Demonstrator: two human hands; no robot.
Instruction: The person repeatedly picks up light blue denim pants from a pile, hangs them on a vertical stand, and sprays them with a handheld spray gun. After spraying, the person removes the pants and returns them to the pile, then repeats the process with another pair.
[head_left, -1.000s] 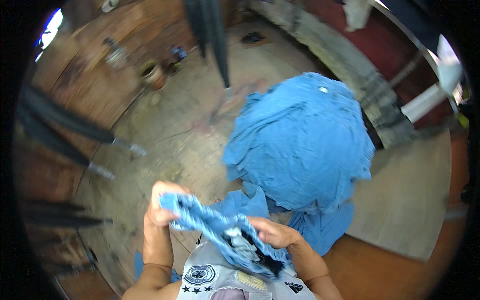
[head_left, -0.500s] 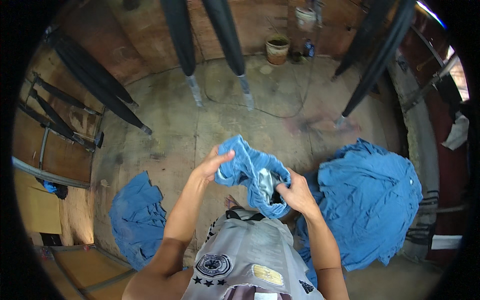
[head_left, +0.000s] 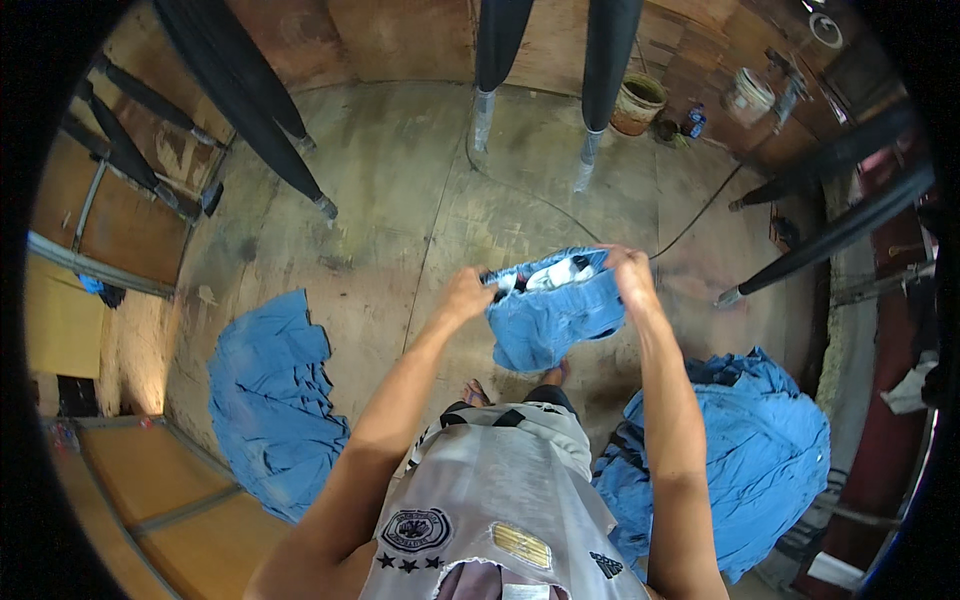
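Observation:
A pair of blue denim shorts [head_left: 555,325] hangs in front of me with its waist opening facing up. My left hand [head_left: 468,296] is closed on the left end of the waistband. At the opposite end, my right hand [head_left: 630,275] grips the waistband, so the top edge is stretched between them. Pale lining and a dark patch show inside. A large heap of blue denim [head_left: 750,450] lies on the floor to my right, and a smaller pile of blue denim [head_left: 270,400] lies to my left.
Black tapered leg shapes [head_left: 607,65] with grey ends hang ahead and at both sides. A thin cable [head_left: 545,197] runs over the stained floor [head_left: 390,180]. At the far wall stand a dirty bucket [head_left: 638,105], a blue bottle [head_left: 694,121] and a white bucket [head_left: 749,98].
The shorts have turned from a bunched, slanted hold to a level one with the waistband spread. Both hands have moved right and slightly farther out. My view has swung to the right.

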